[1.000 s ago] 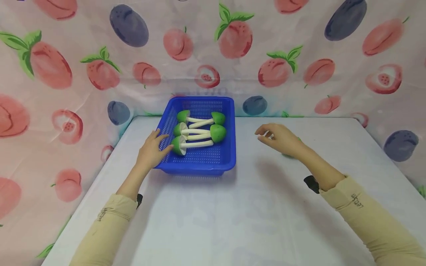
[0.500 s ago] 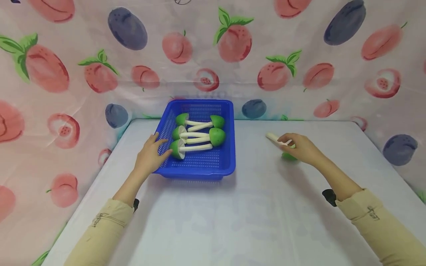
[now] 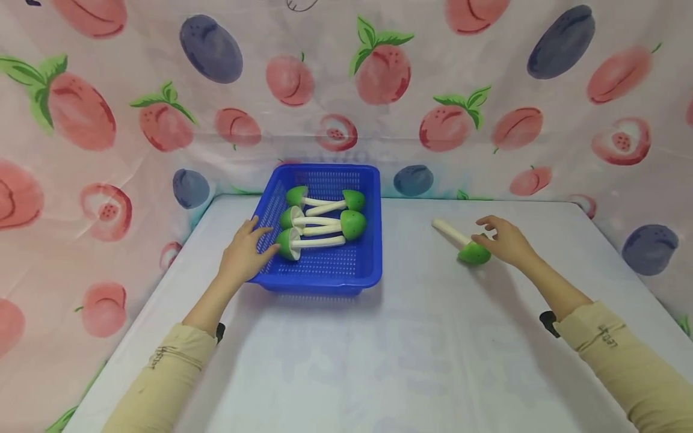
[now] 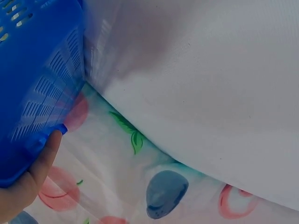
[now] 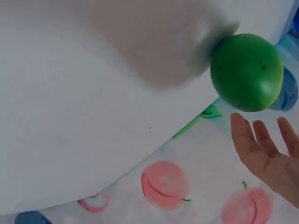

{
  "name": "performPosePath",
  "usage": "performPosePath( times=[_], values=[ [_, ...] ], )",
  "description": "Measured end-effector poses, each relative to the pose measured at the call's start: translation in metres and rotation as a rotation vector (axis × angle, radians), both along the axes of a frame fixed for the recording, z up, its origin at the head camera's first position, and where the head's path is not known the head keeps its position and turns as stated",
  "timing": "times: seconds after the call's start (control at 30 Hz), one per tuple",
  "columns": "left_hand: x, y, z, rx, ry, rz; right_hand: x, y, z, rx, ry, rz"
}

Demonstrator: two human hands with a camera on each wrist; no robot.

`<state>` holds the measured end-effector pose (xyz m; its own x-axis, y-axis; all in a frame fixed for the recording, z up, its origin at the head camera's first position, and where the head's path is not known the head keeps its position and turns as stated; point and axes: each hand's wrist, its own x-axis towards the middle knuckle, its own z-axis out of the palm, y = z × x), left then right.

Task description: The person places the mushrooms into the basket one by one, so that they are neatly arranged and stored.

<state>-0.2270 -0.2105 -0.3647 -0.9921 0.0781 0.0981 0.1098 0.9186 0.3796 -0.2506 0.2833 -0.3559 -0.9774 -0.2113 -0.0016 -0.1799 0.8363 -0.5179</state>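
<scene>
My left hand [image 3: 245,252] holds the left rim of a blue plastic basket [image 3: 319,280], its thumb toward the inside. The left wrist view shows a finger [image 4: 44,158] along the outside of the basket wall. In the basket lie several toy mushrooms [image 3: 319,242] with green caps and white stems. To the right, one more toy mushroom [image 3: 474,252] lies on the white table, stem pointing to the back left. My right hand [image 3: 506,240] hovers at its cap with fingers loosely bent and nothing in them; the right wrist view shows the fingertips apart from the green cap [image 5: 247,72].
A white cloth covers the table [image 3: 346,355]. Behind it and on the left hangs a fruit-print curtain [image 3: 335,72], close to the back of the basket.
My right hand has moved right, from beside the basket, over the lone mushroom's stem and on to its cap, so the stem shows fully now. My left hand stays at the basket rim.
</scene>
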Motion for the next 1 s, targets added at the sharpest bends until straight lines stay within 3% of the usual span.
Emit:
performPosePath(
  times=[0.23, 0.6, 1.0],
  values=[
    [0.000, 0.001, 0.000, 0.009, -0.015, -0.007, -0.008, 0.015, 0.000, -0.091, -0.320, -0.041],
    [0.003, -0.003, -0.001, 0.003, -0.010, 0.001, -0.018, 0.017, 0.002, -0.216, -0.534, -0.049],
    [-0.001, -0.001, -0.001, 0.001, -0.007, -0.007, -0.027, 0.028, -0.011, -0.320, -0.655, -0.066]
  ],
)
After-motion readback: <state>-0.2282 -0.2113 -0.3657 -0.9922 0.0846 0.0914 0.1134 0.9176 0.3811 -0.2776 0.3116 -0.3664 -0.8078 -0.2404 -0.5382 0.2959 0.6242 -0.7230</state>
